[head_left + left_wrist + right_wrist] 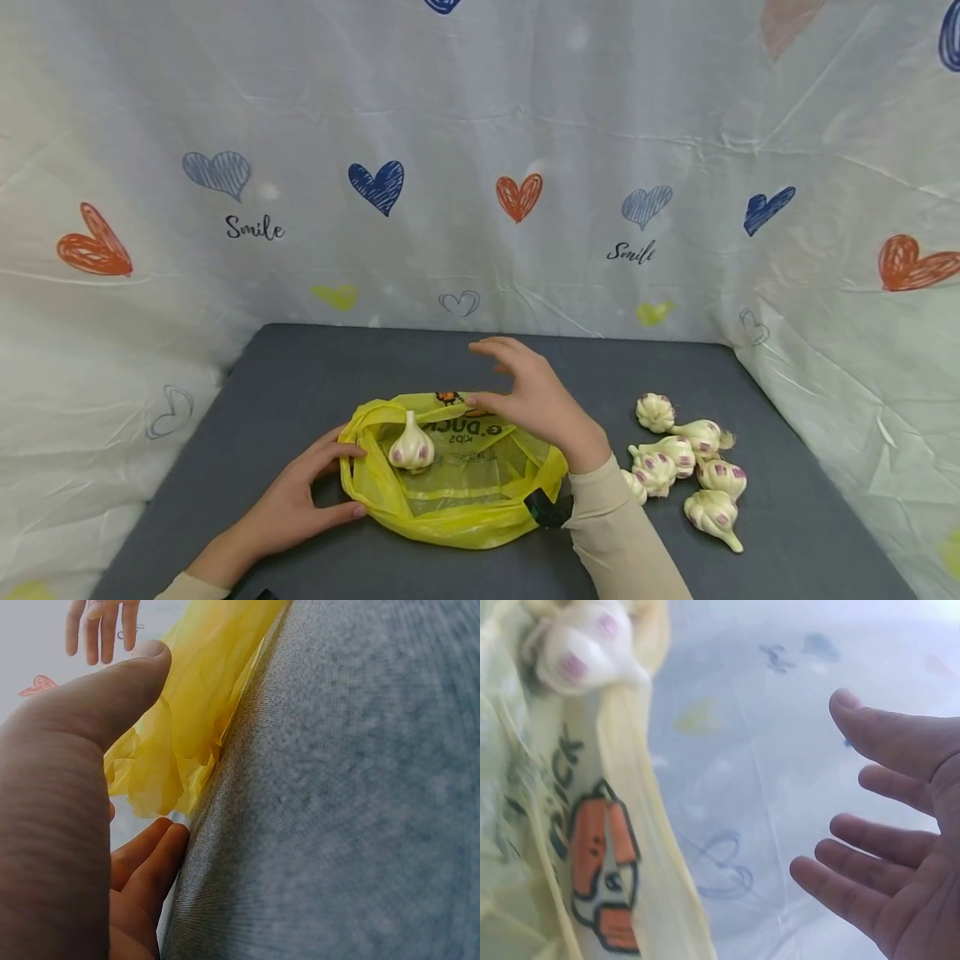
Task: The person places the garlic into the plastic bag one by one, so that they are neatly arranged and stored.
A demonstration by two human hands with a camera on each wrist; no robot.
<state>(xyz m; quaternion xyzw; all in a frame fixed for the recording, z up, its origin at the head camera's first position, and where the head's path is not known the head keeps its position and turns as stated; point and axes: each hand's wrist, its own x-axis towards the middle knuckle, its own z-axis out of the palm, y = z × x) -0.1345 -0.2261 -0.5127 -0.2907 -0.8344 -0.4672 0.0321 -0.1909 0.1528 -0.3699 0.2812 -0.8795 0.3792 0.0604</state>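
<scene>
A yellow plastic bag [465,529] with printed lettering lies on the dark table, its mouth spread wide. One garlic bulb [411,450], white with purplish patches, shows within the mouth near the left rim, its stem pointing up. My left hand [303,487] is at the bag's left side, thumb and fingers spread with the tips touching the rim. Over the far right part of the bag, my right hand [528,396] has its thumb and fingers apart and nothing between them. The right wrist view shows that hand [900,847] beside the bag's printed side.
Several more garlic bulbs [675,454] lie in a loose cluster on the table, right of my right forearm. A dark wrist device [547,508] overlaps the bag's right edge. Behind the table [337,358] hangs a white curtain [450,108] printed with hearts.
</scene>
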